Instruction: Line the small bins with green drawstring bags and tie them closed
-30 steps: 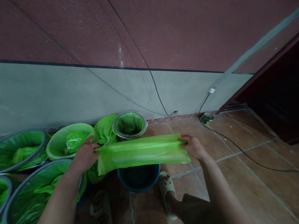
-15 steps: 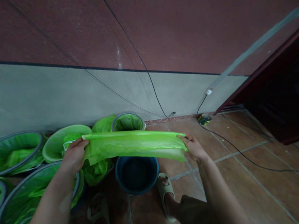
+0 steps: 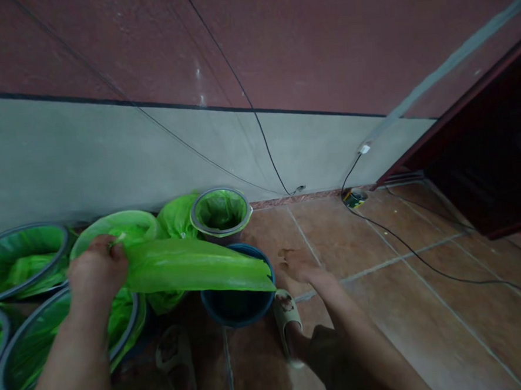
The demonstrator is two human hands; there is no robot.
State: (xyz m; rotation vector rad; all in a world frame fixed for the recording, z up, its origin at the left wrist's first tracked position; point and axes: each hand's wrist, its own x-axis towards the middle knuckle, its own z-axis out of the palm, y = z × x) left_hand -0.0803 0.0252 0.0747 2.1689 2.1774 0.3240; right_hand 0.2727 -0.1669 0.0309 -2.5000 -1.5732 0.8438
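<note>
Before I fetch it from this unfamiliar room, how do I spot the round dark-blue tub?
From the pale lower wall, find the small round grey-rimmed bin lined with green plastic. Just in front stands the round dark-blue tub, partly hidden by the green plastic bag in the left hand; unlike that bin, its visible rim carries no green liner.

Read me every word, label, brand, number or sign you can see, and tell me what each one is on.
No text can be read anywhere in this view.
Dark container on the floor by the wall: yellow markings, too small and blurred to read.
Green bag in the left hand: no lettering shows.
</note>
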